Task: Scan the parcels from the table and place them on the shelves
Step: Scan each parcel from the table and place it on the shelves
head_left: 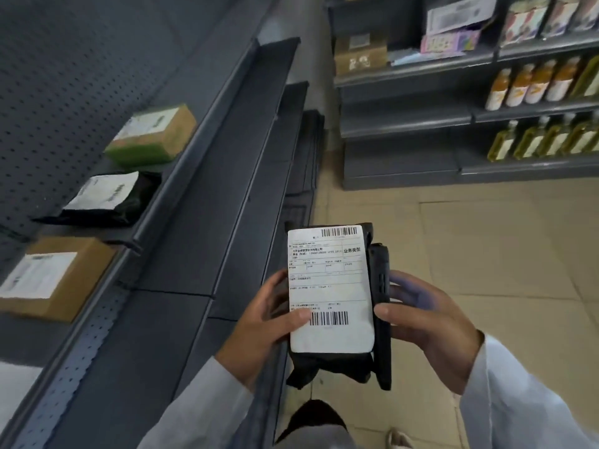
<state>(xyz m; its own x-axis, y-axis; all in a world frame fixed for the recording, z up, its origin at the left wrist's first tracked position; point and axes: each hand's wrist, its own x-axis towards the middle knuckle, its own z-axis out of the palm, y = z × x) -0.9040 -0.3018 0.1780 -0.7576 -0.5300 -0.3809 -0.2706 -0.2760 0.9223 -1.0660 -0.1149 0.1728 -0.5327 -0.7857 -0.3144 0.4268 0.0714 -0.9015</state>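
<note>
A black bagged parcel (pixel 330 286) with a white barcode label faces up in front of me. My left hand (pixel 262 325) grips its left edge, thumb on the label beside the lower barcode. My right hand (pixel 424 325) holds a black handheld scanner (pixel 381 312), which stands on edge against the parcel's right side. On the grey shelf at the left lie three parcels: a brown box (pixel 55 280), a black bag (pixel 107 199) and a green and brown box (pixel 152 136).
Lower grey shelf tiers (pixel 207 228) step down between me and the stocked shelf. Across a beige tiled aisle (pixel 486 241) stands another shelf unit with bottles (pixel 534 82), boxes (pixel 359 53) and packets.
</note>
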